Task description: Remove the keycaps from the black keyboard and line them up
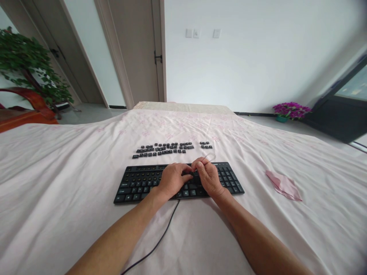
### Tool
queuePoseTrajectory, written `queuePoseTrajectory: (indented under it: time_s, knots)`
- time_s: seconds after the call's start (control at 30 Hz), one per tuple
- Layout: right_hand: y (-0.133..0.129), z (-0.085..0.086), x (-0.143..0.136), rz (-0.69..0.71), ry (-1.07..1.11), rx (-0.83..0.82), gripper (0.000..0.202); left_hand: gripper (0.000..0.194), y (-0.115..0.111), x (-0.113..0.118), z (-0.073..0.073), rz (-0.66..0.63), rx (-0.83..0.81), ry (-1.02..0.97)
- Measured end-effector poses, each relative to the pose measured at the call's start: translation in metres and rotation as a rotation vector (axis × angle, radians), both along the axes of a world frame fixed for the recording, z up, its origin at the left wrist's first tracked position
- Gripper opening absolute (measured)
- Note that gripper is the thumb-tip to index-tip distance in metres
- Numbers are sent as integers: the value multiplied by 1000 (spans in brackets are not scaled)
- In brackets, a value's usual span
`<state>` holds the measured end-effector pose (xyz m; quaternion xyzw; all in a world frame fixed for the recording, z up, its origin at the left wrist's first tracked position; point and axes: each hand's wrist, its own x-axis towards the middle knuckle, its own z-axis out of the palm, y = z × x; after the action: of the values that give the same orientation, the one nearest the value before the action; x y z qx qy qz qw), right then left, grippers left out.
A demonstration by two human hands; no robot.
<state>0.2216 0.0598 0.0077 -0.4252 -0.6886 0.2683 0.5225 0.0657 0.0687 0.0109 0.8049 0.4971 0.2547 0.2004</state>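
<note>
A black keyboard (134, 185) lies on the pink cloth in front of me, with some of its keycaps off along the upper rows. My right hand (208, 176) is closed around a thin wire keycap puller (211, 156), whose wire loop sticks out above the fist. It works over the right-centre part of the keyboard; the puller's lower end is hidden. My left hand (173, 178) rests over the middle of the keyboard. Its thumb and index finger point toward the right hand, apart from each other, with dark keyboard visible between them.
Loose black keycaps (159, 153) lie in rows beyond the keyboard, with a smaller group (206, 147) to the right. A folded pink cloth (284, 186) lies at the right. The keyboard cable (160, 240) runs toward me over the wrinkled bedsheet (246, 229).
</note>
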Motion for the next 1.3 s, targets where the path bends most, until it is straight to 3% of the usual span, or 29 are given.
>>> queuePoseTrajectory:
  time_s: [0.2, 0.47, 0.8, 1.03, 1.2, 1.3]
  knots:
    - [-1, -2, 0, -122, 42, -31, 38, 20, -1, 3, 0, 78, -82, -1]
    - [2, -1, 1, -276, 149, -42, 39, 17, 0, 1, -1, 111, -4, -8]
    - [7, -4, 2, -285, 216, -96, 41, 13, 4, -7, 6, 127, 91, 208]
    - [8, -5, 3, -293, 239, -106, 40, 13, 1, -10, 11, 38, 212, 413]
    - [8, -5, 4, -299, 265, -108, 42, 13, 2, -15, 15, 43, 225, 343]
    - [9, -5, 4, -307, 284, -110, 42, 16, 16, -15, 20, 107, 199, 225]
